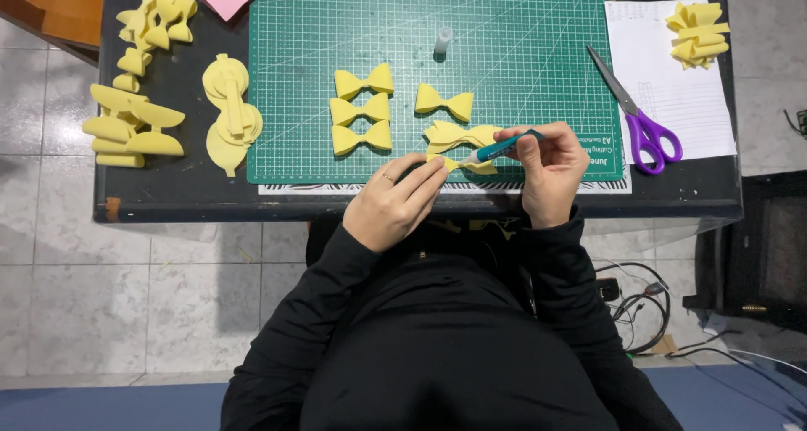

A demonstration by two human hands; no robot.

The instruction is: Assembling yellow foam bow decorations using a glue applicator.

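The green cutting mat (504, 27) lies on the dark table (168, 187), under and ahead of both hands. Finished yellow foam bows (361, 110) are laid out ahead of the left hand; purple-handled scissors (643, 124) rest on white paper to the right of the right hand.

The unfinished foam bow piece (461, 137) lies on the mat between the two hands. It is judged light, soft and easily creased, so it is best pinned flat at its edge, not squeezed. The left hand (395, 202) is half closed, its fingertips pressed on the piece's near edge. The right hand (551, 174) is closed around a teal glue applicator (503, 148), held like a pen, with the tip set on the piece. The applicator is judged rigid and light
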